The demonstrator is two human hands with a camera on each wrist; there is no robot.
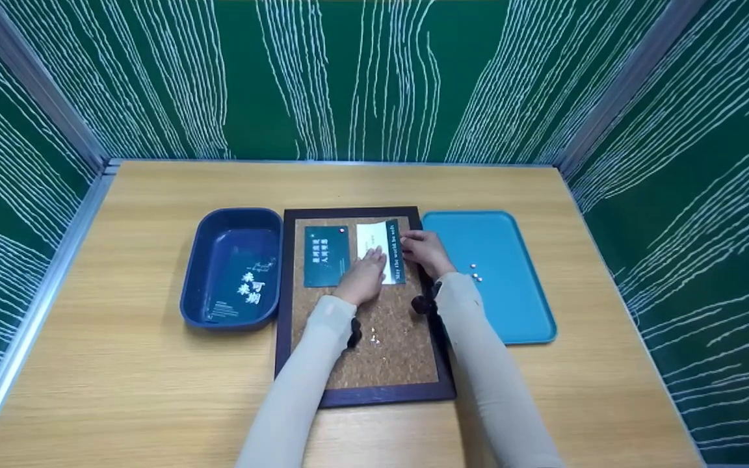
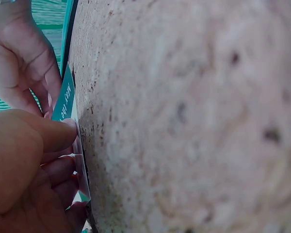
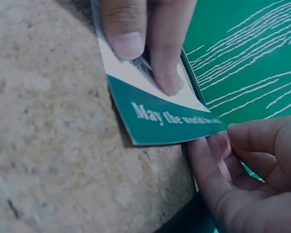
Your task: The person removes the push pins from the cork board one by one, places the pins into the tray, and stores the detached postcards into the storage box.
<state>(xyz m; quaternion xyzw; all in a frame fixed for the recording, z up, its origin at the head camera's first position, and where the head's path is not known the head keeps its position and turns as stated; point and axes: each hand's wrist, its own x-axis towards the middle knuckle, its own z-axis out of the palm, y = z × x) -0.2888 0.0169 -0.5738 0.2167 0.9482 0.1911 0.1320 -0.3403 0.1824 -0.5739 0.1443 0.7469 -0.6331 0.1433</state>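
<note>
A white card (image 1: 374, 237) with a green strip lettered "May the world be soft" lies on the upper right of a dark-framed corkboard (image 1: 368, 370). My left hand (image 1: 363, 278) rests on its white part, thumb and fingertips pressing from above. At the card's right edge, my right hand (image 3: 262, 165) pinches the far end of the green strip between thumb and fingers. That strip (image 3: 169, 119) bows up from the cork in the right wrist view. Left of it on the board is a green card (image 1: 326, 263) with white characters and a small round pin (image 1: 342, 231) in its top right corner.
A dark blue bin (image 1: 199, 266) holding a green printed card (image 1: 244, 286) stands left of the board. On the right, a light blue tray (image 1: 524, 312) carries several small pearly pieces (image 1: 476, 275). Small shiny bits (image 1: 374, 337) lie on the lower cork. Green panels (image 1: 387, 78) enclose the table.
</note>
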